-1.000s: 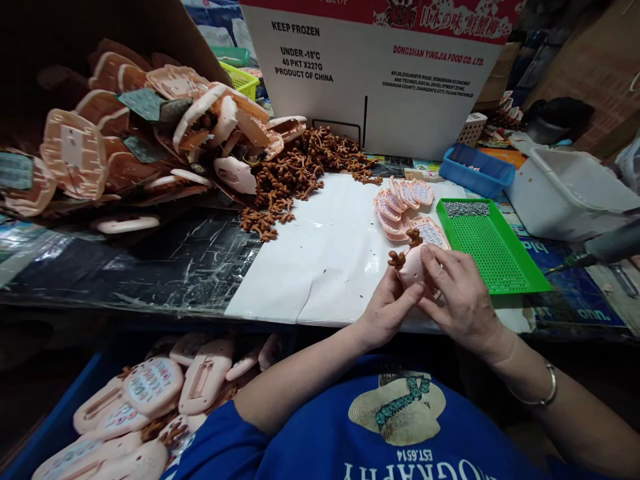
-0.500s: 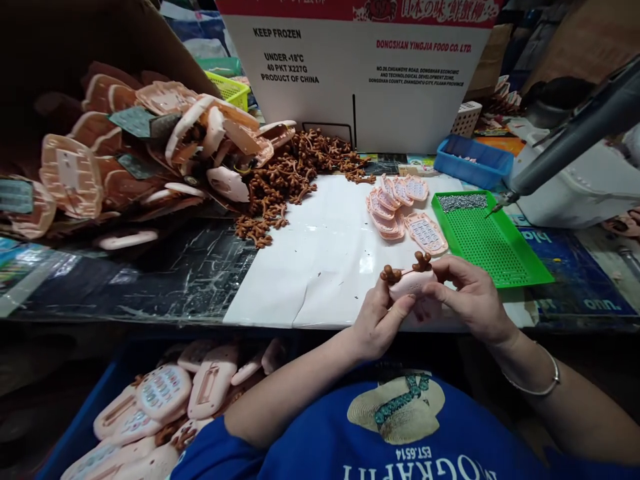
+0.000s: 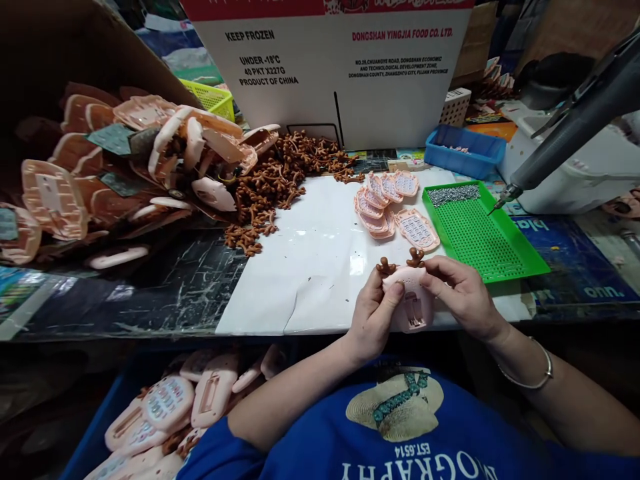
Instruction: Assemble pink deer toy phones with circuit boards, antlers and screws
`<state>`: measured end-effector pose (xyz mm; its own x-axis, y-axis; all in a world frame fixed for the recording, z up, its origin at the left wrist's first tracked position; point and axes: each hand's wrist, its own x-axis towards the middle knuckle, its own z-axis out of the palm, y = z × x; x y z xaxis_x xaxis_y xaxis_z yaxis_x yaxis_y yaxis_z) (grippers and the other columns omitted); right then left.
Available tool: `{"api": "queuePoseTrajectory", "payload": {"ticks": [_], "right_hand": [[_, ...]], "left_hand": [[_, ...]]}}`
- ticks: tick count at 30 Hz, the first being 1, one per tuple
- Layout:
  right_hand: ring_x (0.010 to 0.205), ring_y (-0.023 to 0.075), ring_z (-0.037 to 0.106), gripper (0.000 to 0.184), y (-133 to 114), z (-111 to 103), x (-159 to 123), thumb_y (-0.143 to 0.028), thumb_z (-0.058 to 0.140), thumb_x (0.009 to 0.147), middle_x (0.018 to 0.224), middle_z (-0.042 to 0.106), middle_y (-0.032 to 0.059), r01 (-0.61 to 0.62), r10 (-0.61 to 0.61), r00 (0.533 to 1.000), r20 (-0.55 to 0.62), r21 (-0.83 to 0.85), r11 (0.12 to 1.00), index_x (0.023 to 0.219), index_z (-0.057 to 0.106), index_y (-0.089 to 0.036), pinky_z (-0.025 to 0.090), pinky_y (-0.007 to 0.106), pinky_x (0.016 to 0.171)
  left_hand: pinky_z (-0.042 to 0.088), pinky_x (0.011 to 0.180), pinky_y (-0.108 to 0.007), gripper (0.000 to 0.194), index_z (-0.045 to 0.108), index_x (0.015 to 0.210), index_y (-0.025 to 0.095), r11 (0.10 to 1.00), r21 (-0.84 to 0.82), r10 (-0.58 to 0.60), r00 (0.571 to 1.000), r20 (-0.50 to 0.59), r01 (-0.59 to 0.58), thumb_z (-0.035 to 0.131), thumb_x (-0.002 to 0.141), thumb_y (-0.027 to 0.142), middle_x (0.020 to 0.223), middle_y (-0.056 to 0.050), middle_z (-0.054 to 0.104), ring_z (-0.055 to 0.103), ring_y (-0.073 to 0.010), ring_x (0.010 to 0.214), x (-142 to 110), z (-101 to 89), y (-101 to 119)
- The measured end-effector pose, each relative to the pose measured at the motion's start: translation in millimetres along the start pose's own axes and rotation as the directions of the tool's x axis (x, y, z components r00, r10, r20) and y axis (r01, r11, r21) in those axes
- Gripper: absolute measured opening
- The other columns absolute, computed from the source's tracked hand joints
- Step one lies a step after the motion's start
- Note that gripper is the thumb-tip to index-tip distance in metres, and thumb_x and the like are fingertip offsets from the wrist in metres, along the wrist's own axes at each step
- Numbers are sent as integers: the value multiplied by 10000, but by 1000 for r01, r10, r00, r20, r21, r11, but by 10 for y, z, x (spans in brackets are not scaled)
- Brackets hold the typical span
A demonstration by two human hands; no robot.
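Between both hands, over the front edge of the white sheet, is a pink plastic toy phone (image 3: 413,308) with brown antlers on top. Its back faces me, showing a battery recess. My left hand (image 3: 376,307) grips its left side, thumb pressed on the back near the left antler (image 3: 385,267). My right hand (image 3: 457,293) pinches the upper right corner beside the right antler (image 3: 415,257). Just beyond the hands lie several pink keypad pieces (image 3: 417,229). To their right sits a green perforated tray (image 3: 493,243) with small screws (image 3: 454,195) at its far end.
An electric screwdriver (image 3: 550,147) hangs over the tray from the right. Brown antler pieces (image 3: 280,173) are heaped at the back left, beside a carton spilling pink shells (image 3: 55,197). A blue bin (image 3: 95,427) of toy phones stands below the table edge. A white carton (image 3: 325,87) stands behind.
The toy phone has tilted so its back and battery recess show more fully. Both hands stay on it. The camera view has shifted slightly.
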<state>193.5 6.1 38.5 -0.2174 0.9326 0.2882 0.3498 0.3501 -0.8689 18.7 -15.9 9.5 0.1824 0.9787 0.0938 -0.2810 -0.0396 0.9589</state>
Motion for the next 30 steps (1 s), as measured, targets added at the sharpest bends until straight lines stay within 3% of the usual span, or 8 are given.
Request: {"api": "queuePoseTrajectory", "payload": {"ticks": [4, 8, 11, 15, 18, 26, 28, 30], "right_hand": [[850, 188, 676, 283, 24, -7, -3, -426, 646, 908, 944, 734, 44, -24, 23, 999, 47, 26, 999, 1068, 724, -206, 564, 304, 757], [859, 183, 683, 260, 26, -27, 17, -419, 666, 898, 930, 738, 46, 39, -39, 999, -8, 19, 999, 1010, 735, -195, 563, 302, 781], [858, 193, 693, 314, 41, -19, 22, -464, 636, 912, 951, 740, 66, 41, -42, 999, -13, -17, 999, 1018, 726, -182, 579, 320, 767], [1111, 288, 664, 628, 117, 112, -68, -558, 622, 891, 1302, 643, 175, 95, -94, 995, 15, -262, 960, 1372, 545, -161, 601, 452, 880], [1295, 377, 548, 913, 197, 252, -162, -587, 679, 830, 1407, 542, 248, 232, -227, 971, 72, -495, 838, 1523, 321, -112, 525, 586, 1018], [1117, 349, 631, 792, 165, 304, -197, -362, 622, 902, 1270, 618, 214, 354, -402, 913, 70, -626, 694, 1554, 239, -128, 578, 540, 911], [1105, 351, 623, 809, 150, 287, -198, -391, 618, 912, 1268, 609, 227, 367, -439, 897, 58, -651, 665, 1561, 220, -118, 577, 537, 896], [1092, 339, 622, 810, 136, 244, -190, -483, 618, 908, 1239, 614, 217, 367, -429, 902, 44, -603, 708, 1544, 269, -124, 581, 517, 881]], "left_hand": [[490, 993, -358, 318, 594, 1175, 210, 989, -139, -47, 999, 23, 50, 617, 932, 414, 1175, -64, 682, 643, -221, 1086, 7, 31, 10], [486, 1021, -350, 346, 601, 1148, 198, 986, -159, -49, 999, 1, 49, 711, 869, 371, 1189, -71, 680, 634, -224, 1133, -6, 78, 15], [515, 985, -355, 385, 583, 1133, 201, 945, -303, -130, 991, -3, 123, 752, 831, 369, 1162, -65, 698, 668, -219, 1089, 29, 104, 42], [548, 928, -352, 415, 531, 1117, 222, 889, -447, -181, 973, -145, 99, 774, 807, 353, 1083, -32, 726, 715, -181, 958, 147, 98, 105], [556, 896, -322, 448, 513, 1101, 230, 894, -446, -166, 955, -245, 41, 804, 771, 313, 1048, -9, 730, 719, -156, 913, 194, 104, 122], [515, 985, -329, 364, 592, 1156, 202, 952, -306, -75, 984, -163, 23, 705, 873, 401, 1147, -52, 725, 693, -193, 1053, 89, 165, -47], [504, 1006, -334, 383, 607, 1183, 199, 962, -273, -46, 985, -165, -1, 702, 876, 407, 1166, -56, 718, 680, -199, 1078, 78, 130, -79], [495, 1019, -326, 387, 607, 1207, 209, 969, -248, -17, 987, -157, -22, 704, 878, 390, 1183, -46, 707, 664, -193, 1096, 60, 62, -66]]}}
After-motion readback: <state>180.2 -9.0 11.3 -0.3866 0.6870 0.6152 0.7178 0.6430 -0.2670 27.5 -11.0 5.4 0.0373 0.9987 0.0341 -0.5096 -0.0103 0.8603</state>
